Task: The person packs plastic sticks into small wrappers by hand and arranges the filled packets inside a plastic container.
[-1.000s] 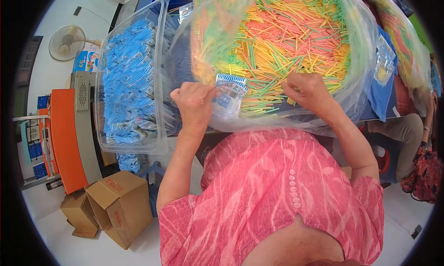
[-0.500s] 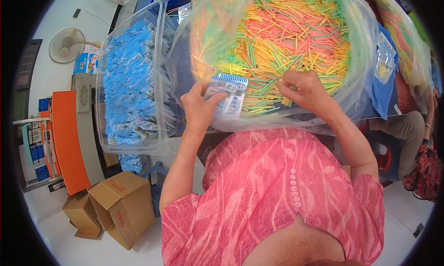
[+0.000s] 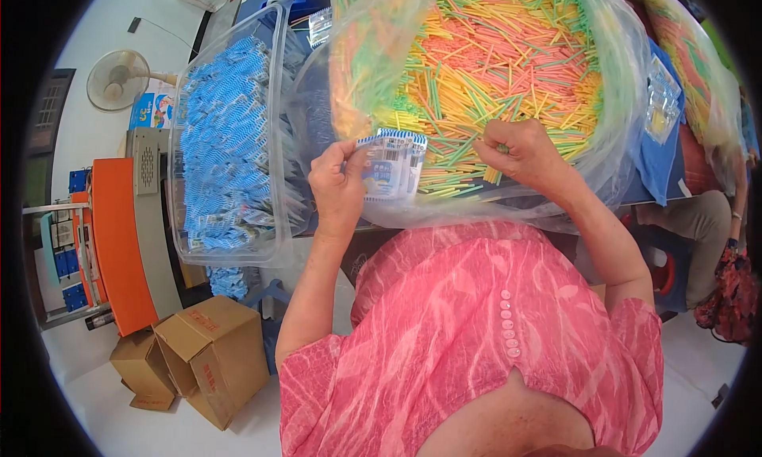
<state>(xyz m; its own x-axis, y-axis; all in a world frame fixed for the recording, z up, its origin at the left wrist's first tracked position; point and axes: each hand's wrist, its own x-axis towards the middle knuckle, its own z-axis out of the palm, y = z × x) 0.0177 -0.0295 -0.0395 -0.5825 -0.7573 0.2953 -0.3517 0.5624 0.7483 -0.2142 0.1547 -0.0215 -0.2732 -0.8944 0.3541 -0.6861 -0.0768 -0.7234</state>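
My left hand [image 3: 336,183] pinches the left edge of a small printed packet [image 3: 394,169] with a blue-striped top, its face turned up towards me. Just right of it, my right hand [image 3: 524,154] is closed in a fist around a few thin coloured sticks [image 3: 502,148], whose ends peek out. Below both hands lies a large clear plastic bag [image 3: 623,84] full of loose pink, yellow, orange and green sticks [image 3: 508,60]. How many sticks the fist holds is hidden.
On my left stands a clear plastic bin [image 3: 279,139] heaped with blue-striped packets [image 3: 226,139]. Cardboard boxes [image 3: 214,346] sit on the floor below. A blue cloth [image 3: 657,159] with a packet on it lies at right, near another person's leg [image 3: 689,227].
My left thumb has slid off the packet's face to its left edge, and the packet has turned flatter towards me, showing more print. My right fist stays about where it was.
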